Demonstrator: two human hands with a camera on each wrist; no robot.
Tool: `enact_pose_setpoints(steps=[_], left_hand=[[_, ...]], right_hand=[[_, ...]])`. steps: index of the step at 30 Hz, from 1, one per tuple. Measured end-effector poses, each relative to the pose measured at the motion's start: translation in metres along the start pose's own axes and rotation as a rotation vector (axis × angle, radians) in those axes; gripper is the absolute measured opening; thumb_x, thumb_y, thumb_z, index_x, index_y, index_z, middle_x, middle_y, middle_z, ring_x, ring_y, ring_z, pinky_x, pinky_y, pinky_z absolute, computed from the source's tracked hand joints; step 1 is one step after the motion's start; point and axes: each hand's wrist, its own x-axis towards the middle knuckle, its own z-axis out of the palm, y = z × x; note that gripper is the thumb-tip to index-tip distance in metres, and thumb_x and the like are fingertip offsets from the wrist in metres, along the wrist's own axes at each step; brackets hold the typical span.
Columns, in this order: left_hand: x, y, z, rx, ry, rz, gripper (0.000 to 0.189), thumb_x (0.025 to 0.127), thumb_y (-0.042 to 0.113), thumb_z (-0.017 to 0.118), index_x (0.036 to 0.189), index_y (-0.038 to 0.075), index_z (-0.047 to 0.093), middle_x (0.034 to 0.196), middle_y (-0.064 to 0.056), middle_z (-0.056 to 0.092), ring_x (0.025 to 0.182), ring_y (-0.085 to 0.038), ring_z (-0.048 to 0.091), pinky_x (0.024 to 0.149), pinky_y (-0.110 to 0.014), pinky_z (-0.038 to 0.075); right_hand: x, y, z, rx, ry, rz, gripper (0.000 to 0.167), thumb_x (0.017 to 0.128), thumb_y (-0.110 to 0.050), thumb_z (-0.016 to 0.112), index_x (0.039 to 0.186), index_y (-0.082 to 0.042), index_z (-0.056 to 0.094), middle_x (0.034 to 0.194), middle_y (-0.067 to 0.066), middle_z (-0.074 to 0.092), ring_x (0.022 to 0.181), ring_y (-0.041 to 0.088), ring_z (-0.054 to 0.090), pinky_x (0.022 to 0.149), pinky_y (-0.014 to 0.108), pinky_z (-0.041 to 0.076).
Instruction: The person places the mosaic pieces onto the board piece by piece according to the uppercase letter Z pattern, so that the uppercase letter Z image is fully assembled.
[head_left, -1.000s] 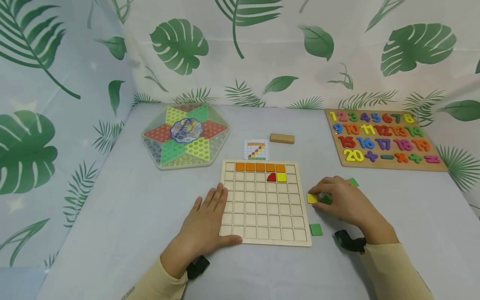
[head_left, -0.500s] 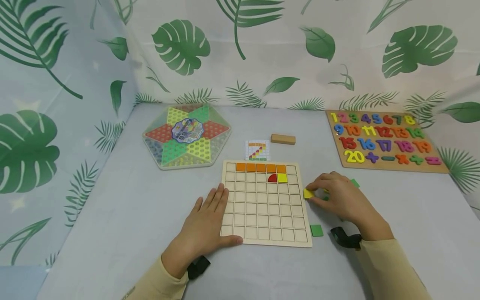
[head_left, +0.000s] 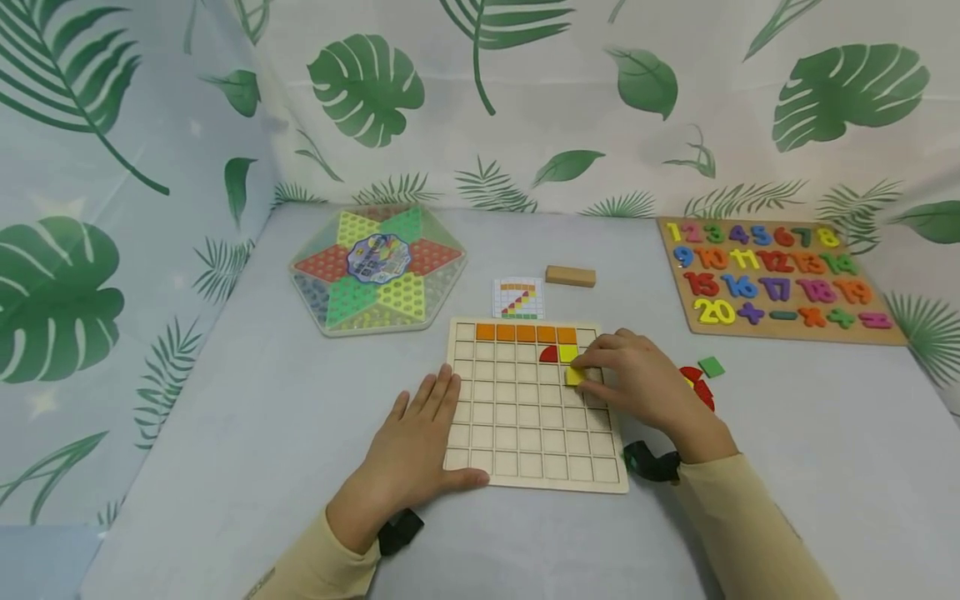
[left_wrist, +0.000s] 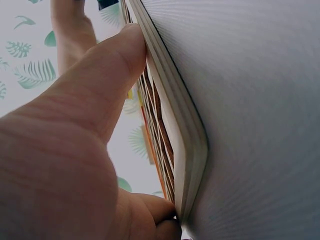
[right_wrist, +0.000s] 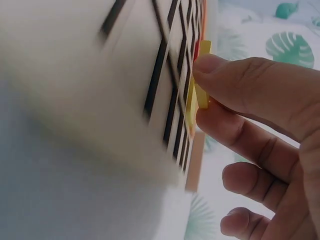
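Note:
A wooden grid board [head_left: 517, 454] lies on the table with a row of orange square tiles [head_left: 526, 333] along its top. Below that row sit a red quarter-round tile [head_left: 550, 354] and a yellow square tile [head_left: 568, 353]. My right hand [head_left: 637, 383] pinches another yellow square tile [head_left: 574, 376] between thumb and index finger, over the cell under the placed yellow one; the right wrist view shows this tile [right_wrist: 204, 92] tilted close over the board. My left hand [head_left: 408, 446] lies flat at the board's left edge, its thumb [left_wrist: 127, 47] touching the front rim.
A pattern card [head_left: 518, 298] and a wooden block [head_left: 571, 276] lie behind the board. Red tiles [head_left: 701, 390] and a green tile [head_left: 711, 367] lie to its right, partly behind the right hand. A Chinese checkers set [head_left: 378, 271] and a number puzzle [head_left: 780, 283] stand at the back.
My right hand has carried the yellow square tile leftward from beside the board to over its grid. The left hand keeps its place at the board's edge.

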Motion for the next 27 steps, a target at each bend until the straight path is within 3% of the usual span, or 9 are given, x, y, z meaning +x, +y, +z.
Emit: enact_pose_setpoints(steps=[11,20,27], left_hand=[[0.0,-0.001,-0.001,-0.002,0.001,0.003,0.125,0.083,0.076,0.07,0.167,0.005,0.011,0.177,-0.011,0.004,0.164,-0.033,0.012,0.129,-0.061,0.021],[0.0,0.0,-0.002,0.014,0.008,0.004,0.125,0.082,0.077,0.069,0.167,0.005,0.011,0.177,-0.01,0.004,0.164,-0.032,0.013,0.129,-0.06,0.021],[0.0,-0.001,-0.001,0.009,0.009,-0.002,0.126,0.082,0.077,0.07,0.168,0.006,0.011,0.177,-0.009,0.004,0.164,-0.031,0.012,0.129,-0.06,0.021]], right_hand=[[0.019,-0.019,0.011,-0.043,-0.01,-0.045,0.026,0.085,-0.024,0.087,0.11,-0.015,0.083,0.105,0.003,0.075,0.097,0.023,0.059,0.09,0.047,0.053],[0.025,-0.021,0.016,-0.061,0.017,-0.079,0.03,0.084,-0.023,0.088,0.111,-0.013,0.082,0.108,0.005,0.075,0.1,0.026,0.062,0.092,0.048,0.054],[0.026,-0.021,0.016,-0.067,0.027,-0.1,0.029,0.082,-0.022,0.089,0.109,-0.012,0.082,0.105,0.006,0.076,0.095,0.026,0.062,0.086,0.045,0.054]])
